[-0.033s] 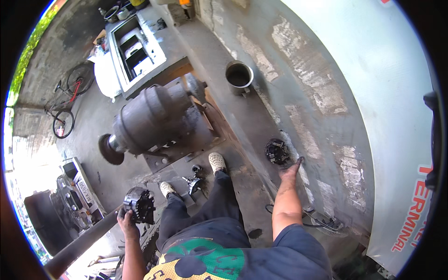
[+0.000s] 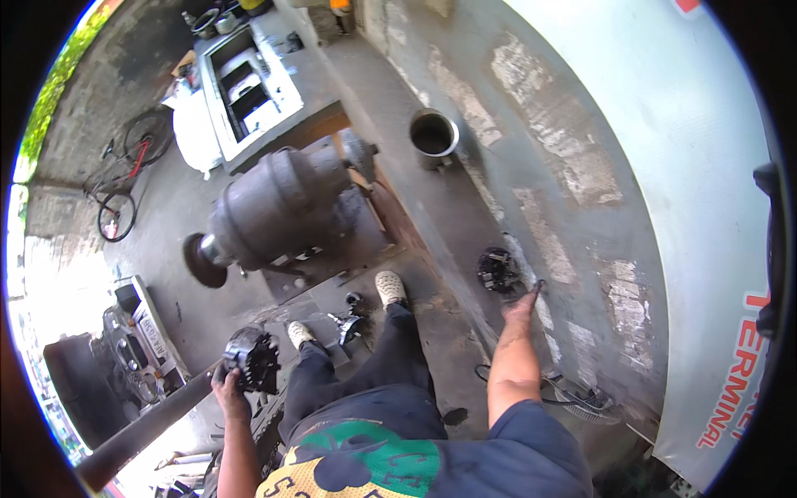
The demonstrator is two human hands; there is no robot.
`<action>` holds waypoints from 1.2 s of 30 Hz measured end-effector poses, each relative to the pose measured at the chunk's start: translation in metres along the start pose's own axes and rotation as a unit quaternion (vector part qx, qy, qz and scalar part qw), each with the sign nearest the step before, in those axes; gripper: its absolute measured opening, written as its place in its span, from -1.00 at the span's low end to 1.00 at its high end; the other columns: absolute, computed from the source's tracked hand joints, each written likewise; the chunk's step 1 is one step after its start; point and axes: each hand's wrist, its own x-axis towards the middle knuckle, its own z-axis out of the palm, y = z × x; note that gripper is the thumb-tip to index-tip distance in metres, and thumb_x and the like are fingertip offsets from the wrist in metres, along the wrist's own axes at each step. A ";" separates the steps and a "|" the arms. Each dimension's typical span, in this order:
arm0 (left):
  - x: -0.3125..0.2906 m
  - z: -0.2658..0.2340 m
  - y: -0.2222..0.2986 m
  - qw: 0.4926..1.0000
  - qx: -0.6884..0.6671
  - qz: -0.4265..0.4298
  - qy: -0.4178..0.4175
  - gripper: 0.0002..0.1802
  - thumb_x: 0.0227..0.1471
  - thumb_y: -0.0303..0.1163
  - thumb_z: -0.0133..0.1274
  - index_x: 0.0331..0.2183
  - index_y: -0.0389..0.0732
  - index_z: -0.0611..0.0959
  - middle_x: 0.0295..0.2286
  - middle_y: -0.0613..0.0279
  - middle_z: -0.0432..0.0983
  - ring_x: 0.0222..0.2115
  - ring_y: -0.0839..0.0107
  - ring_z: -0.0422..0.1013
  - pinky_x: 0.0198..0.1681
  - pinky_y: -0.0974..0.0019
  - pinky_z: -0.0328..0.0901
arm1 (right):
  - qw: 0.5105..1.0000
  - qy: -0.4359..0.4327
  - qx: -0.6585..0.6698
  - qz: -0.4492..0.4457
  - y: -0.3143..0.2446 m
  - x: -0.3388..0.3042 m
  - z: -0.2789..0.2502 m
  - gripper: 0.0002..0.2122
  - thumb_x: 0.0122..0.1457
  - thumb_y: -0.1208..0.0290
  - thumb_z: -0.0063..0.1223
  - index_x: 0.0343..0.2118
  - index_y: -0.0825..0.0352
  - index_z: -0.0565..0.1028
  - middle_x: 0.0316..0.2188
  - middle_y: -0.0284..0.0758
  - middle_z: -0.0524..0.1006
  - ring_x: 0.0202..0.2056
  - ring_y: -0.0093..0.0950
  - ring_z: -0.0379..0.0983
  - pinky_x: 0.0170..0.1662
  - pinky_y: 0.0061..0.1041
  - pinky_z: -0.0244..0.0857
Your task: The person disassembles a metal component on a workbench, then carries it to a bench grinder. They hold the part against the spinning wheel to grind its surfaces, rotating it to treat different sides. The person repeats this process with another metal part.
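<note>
My left hand (image 2: pixel 227 388) grips a round, dark metal machine part (image 2: pixel 251 358) with a toothed-looking rim, much like part of an alternator. It is held up at the left, in front of my left leg. My right hand (image 2: pixel 520 309) reaches out to the grey ledge, against the near edge of a second round, dark part (image 2: pixel 498 270) with an open, uneven face. The thumb points away from that part; the other fingers are mostly hidden, so a firm hold cannot be made out.
A large dusty motor (image 2: pixel 278 207) with a round wire brush wheel (image 2: pixel 204 259) stands ahead. A metal mug (image 2: pixel 433 138) sits on the ledge beside the wall. Small metal parts (image 2: pixel 349 325) lie between my feet. A bicycle (image 2: pixel 133 174) and a vehicle (image 2: pixel 137 353) are at the left.
The whole view has shifted slightly, with the scene moving a little to the right. Both hands keep their places by the two round parts.
</note>
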 end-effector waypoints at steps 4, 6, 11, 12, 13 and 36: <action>0.017 0.014 0.025 0.999 0.000 0.046 -0.010 -0.65 0.01 -0.25 0.13 -0.27 -0.36 0.70 -0.38 0.32 0.59 -0.34 0.51 0.42 -0.19 0.37 0.34 | 0.871 0.201 -0.368 -0.254 0.033 -0.042 0.031 -0.17 0.33 -0.30 -0.02 0.37 0.41 0.33 0.32 -0.08 0.42 0.26 -0.20 0.39 0.35 -0.22 0.20; 0.010 0.015 0.028 0.998 -0.023 0.057 0.008 -0.67 0.00 -0.25 0.15 -0.32 -0.35 0.70 -0.42 0.35 0.59 -0.38 0.52 0.42 -0.24 0.36 0.34 | 0.777 0.101 -0.544 -0.299 0.094 -0.092 0.073 -0.29 0.39 -0.15 0.04 0.32 0.44 0.39 0.29 -0.05 0.44 0.24 -0.23 0.40 0.30 -0.24 0.25; 0.015 0.011 0.039 0.992 -0.086 0.087 -0.032 -0.66 -0.03 -0.23 0.23 -0.31 -0.33 0.69 -0.43 0.37 0.59 -0.41 0.52 0.44 -0.29 0.36 0.35 | 0.634 -0.358 -0.682 -0.073 0.260 -0.227 0.196 -0.40 0.45 -0.04 -0.01 0.28 0.42 0.42 0.18 -0.14 0.54 0.13 -0.24 0.49 0.23 -0.23 0.32; 0.021 0.012 0.045 0.989 -0.074 0.118 -0.050 -0.65 -0.03 -0.23 0.24 -0.29 -0.33 0.70 -0.41 0.33 0.62 -0.39 0.49 0.48 -0.26 0.35 0.38 | 0.661 -0.381 -0.643 -0.072 0.293 -0.228 0.209 -0.41 0.44 -0.05 0.00 0.29 0.38 0.43 0.14 -0.19 0.57 0.08 -0.27 0.51 0.23 -0.24 0.32; 0.023 0.017 0.052 0.986 -0.120 0.088 -0.069 -0.61 -0.02 -0.21 0.24 -0.27 -0.36 0.71 -0.40 0.26 0.65 -0.37 0.44 0.52 -0.23 0.30 0.41 | 0.712 -0.355 -0.606 0.005 0.316 -0.220 0.225 -0.42 0.44 -0.05 0.01 0.27 0.37 0.45 0.06 -0.23 0.59 0.01 -0.32 0.52 0.16 -0.27 0.37; 0.078 0.034 0.033 0.958 -0.209 0.032 -0.194 -0.23 -0.11 -0.12 0.50 0.06 -0.35 0.62 -0.18 0.19 0.67 -0.13 0.33 0.55 0.08 0.23 0.42 | 0.686 -0.515 -0.503 0.101 0.356 -0.323 0.237 -0.34 0.22 0.14 0.41 0.30 0.31 0.38 0.17 -0.27 0.54 0.19 -0.36 0.44 0.32 -0.31 0.28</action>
